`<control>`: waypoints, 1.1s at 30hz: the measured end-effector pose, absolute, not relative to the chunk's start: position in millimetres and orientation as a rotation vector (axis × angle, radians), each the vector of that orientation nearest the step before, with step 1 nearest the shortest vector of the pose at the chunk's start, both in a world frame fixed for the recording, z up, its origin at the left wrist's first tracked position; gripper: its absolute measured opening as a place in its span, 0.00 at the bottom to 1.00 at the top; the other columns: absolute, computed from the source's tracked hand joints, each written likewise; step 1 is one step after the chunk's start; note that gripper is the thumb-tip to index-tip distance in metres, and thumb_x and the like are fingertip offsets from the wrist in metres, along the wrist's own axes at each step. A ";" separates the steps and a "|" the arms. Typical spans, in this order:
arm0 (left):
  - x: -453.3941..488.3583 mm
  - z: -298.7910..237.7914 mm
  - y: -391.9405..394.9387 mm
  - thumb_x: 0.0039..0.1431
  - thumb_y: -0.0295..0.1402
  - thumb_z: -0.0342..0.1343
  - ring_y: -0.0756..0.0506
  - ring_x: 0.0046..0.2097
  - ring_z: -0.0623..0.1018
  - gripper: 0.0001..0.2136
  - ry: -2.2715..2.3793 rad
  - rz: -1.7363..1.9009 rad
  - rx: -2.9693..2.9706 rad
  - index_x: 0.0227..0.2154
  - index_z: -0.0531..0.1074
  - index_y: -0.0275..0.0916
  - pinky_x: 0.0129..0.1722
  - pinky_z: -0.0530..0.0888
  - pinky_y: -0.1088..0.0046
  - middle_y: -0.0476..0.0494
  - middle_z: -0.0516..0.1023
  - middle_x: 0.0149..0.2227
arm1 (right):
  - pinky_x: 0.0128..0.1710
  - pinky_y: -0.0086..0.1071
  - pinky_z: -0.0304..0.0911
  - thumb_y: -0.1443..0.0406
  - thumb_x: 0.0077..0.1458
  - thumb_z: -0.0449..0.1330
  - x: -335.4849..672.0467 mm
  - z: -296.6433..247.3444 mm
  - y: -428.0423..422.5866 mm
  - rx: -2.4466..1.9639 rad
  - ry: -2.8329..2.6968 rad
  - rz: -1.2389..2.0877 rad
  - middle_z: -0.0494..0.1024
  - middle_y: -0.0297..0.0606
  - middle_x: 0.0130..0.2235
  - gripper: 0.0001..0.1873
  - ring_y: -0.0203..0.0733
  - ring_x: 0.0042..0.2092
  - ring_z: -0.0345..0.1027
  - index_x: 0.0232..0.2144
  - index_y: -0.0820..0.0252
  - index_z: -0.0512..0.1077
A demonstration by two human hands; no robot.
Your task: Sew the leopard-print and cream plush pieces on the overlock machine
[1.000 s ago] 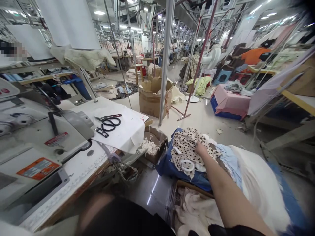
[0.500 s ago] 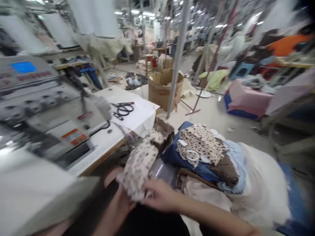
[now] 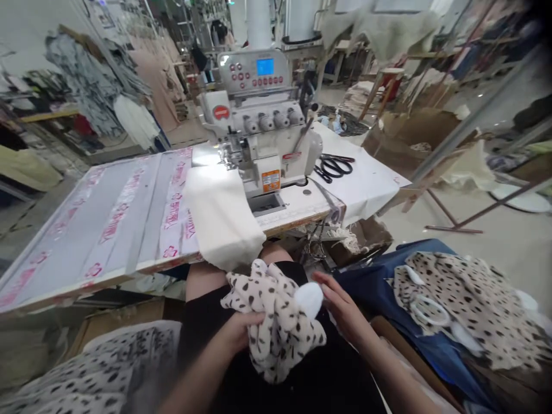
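Observation:
A bunched piece of spotted, cream-coloured plush fabric [image 3: 276, 322] lies over my lap, with a round white patch [image 3: 309, 299] on its right side. My left hand [image 3: 241, 330] grips the fabric from the left, thumb on top and the other fingers hidden beneath. Just right of the white patch is my right hand [image 3: 340, 302], its fingers stretched out and apart, holding nothing. In front of me stands an overlock sewing machine [image 3: 263, 126] with a lit blue display. A white cloth [image 3: 224, 213] hangs over the table's front edge below its needle area.
Black-handled scissors [image 3: 334, 167] lie right of the machine on the white table [image 3: 371, 178]. More spotted fabric [image 3: 466, 299] is piled on blue cloth at right, and another spotted heap [image 3: 129, 362] sits at lower left. A metal pole [image 3: 470, 121] leans beyond a cardboard box [image 3: 414, 123].
The view has swung left to face the machine. The spotted fabric now rests on my lap, and my right hand has come off it while my left still holds on.

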State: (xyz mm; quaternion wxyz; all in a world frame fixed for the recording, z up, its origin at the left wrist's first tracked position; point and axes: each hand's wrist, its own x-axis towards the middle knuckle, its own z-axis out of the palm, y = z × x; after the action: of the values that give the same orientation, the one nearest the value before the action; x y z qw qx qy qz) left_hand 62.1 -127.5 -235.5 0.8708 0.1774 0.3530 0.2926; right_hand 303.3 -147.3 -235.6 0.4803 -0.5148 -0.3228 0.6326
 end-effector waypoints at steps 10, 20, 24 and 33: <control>-11.6 -224.9 -139.4 0.38 0.28 0.65 0.35 0.46 0.72 0.19 0.925 0.735 0.576 0.37 0.73 0.30 0.49 0.67 0.59 0.36 0.76 0.37 | 0.45 0.37 0.59 0.53 0.42 0.63 224.0 -208.9 -128.6 -0.848 -1.007 2.060 0.73 0.40 0.45 0.30 0.47 0.45 0.66 0.48 0.57 0.66; -29.7 -239.7 -142.7 0.45 0.33 0.60 0.39 0.45 0.73 0.14 0.880 1.062 0.132 0.35 0.72 0.30 0.51 0.65 0.63 0.37 0.76 0.37 | 0.42 0.36 0.63 0.57 0.54 0.55 201.1 -205.9 -137.8 -1.135 -1.505 1.663 0.73 0.40 0.43 0.18 0.46 0.43 0.66 0.46 0.57 0.66; -25.1 -244.6 -148.3 0.54 0.34 0.53 0.40 0.42 0.75 0.14 0.932 0.992 0.099 0.38 0.70 0.28 0.47 0.67 0.65 0.39 0.77 0.34 | 0.43 0.35 0.61 0.60 0.54 0.56 199.3 -202.3 -144.5 -1.142 -1.767 1.362 0.72 0.40 0.40 0.16 0.45 0.41 0.66 0.45 0.56 0.66; -11.4 -241.3 -147.2 0.49 0.37 0.59 0.39 0.40 0.75 0.17 0.876 0.964 0.164 0.38 0.70 0.27 0.51 0.64 0.61 0.34 0.76 0.34 | 0.33 0.32 0.61 0.54 0.52 0.55 214.0 -216.9 -114.4 -1.268 -1.252 1.656 0.74 0.42 0.33 0.17 0.42 0.35 0.66 0.36 0.62 0.72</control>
State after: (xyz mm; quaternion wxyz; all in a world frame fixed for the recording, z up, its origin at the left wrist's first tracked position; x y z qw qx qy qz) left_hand -11.4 -147.2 -241.3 0.7922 0.0760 0.4072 0.4481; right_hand 214.0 -114.4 -216.9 0.3472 -0.4887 -0.4827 0.6385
